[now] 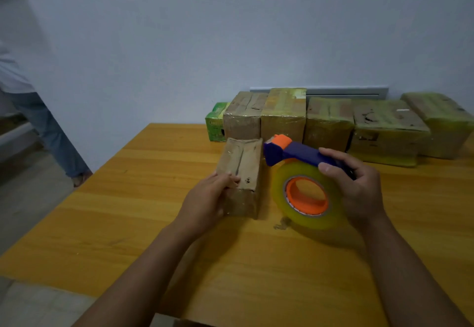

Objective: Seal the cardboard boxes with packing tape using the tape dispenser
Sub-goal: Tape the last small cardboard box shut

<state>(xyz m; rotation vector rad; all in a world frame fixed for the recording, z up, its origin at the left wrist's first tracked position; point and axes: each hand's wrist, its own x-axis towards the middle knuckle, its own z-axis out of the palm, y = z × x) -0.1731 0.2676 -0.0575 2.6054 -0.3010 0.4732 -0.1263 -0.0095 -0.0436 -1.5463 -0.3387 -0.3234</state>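
Wooden table (159, 224) with taped boxes (331, 118) along the wall.
Left hand (207, 198) gripped a small cardboard box (243, 170); right hand (359, 188) clasped the tape dispenser (302, 172) beside it.

Hidden, cropped and unclear parts

The right hand (359, 185) covers the tape dispenser (302, 172) handle's rear end. The left hand (207, 201) hides the small cardboard box (243, 170)'s near left corner. A bystander (38, 111) is cropped by the left edge. Print on the green carton (215, 124) is too blurred to read.
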